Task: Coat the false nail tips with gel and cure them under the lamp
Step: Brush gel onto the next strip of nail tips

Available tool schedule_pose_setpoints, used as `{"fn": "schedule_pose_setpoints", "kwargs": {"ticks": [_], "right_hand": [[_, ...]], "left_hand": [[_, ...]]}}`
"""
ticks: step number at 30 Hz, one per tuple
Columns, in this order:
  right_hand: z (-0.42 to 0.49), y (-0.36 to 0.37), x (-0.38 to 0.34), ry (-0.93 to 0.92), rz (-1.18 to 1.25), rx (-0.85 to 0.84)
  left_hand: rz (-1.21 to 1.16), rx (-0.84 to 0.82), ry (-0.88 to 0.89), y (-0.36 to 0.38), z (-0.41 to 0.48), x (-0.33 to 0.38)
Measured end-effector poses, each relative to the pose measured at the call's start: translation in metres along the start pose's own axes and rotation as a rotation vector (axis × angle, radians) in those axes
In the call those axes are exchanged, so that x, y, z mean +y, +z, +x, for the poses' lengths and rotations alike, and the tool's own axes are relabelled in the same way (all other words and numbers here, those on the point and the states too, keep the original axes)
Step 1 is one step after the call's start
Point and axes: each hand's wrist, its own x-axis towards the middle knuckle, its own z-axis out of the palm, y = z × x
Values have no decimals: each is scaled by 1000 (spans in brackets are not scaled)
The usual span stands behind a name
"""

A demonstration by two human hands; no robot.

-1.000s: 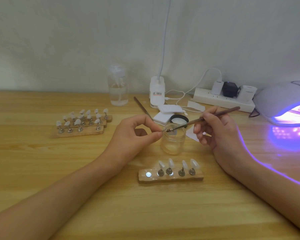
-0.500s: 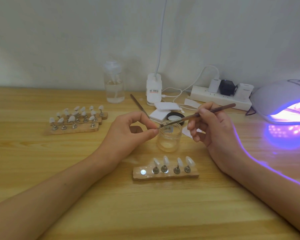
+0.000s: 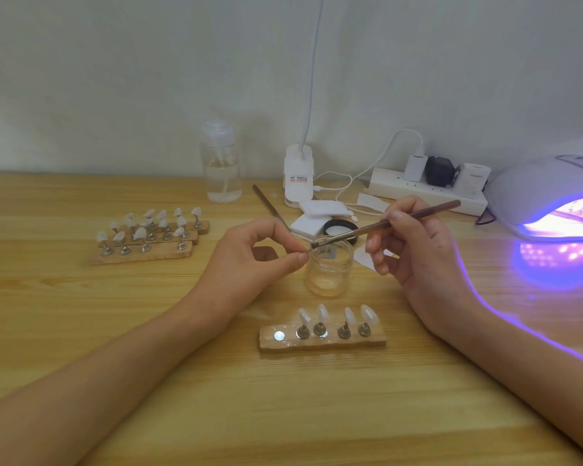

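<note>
Left hand (image 3: 249, 260) pinches 1 nail tip (image 3: 309, 251) over the jar (image 3: 329, 274) so the right hand's (image 3: 414, 250) gripped brush (image 3: 384, 225) can coat it.

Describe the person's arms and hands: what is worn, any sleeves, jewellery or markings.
Both forearms are bare right to the frame edge, with no sleeves in view. The left hand and right hand wear no gloves, and no rings, watch or bracelet show. No markings are visible. A thin violet rim of light from the lamp runs along the outer edge of the right forearm.
</note>
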Motion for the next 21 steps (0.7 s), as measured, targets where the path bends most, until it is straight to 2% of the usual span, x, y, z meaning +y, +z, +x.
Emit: {"fn": "schedule_pose_setpoints", "kwargs": {"ticks": [5,9,13,18,21], "right_hand": [[0,-1,1,37,-28,58],[0,0,-1,-3,-6,-11],[0,-1,1,38,-40,46],[-1,0,-1,-16,-27,-8],[-1,-1,1,17,-60,44]], "left_hand": [[4,2,10,0,0,-1],[2,2,5,0,0,-1],[3,3,6,0,0,-1],[1,0,12,0,1,-3],[5,-12,24,-1,1,-5]]}}
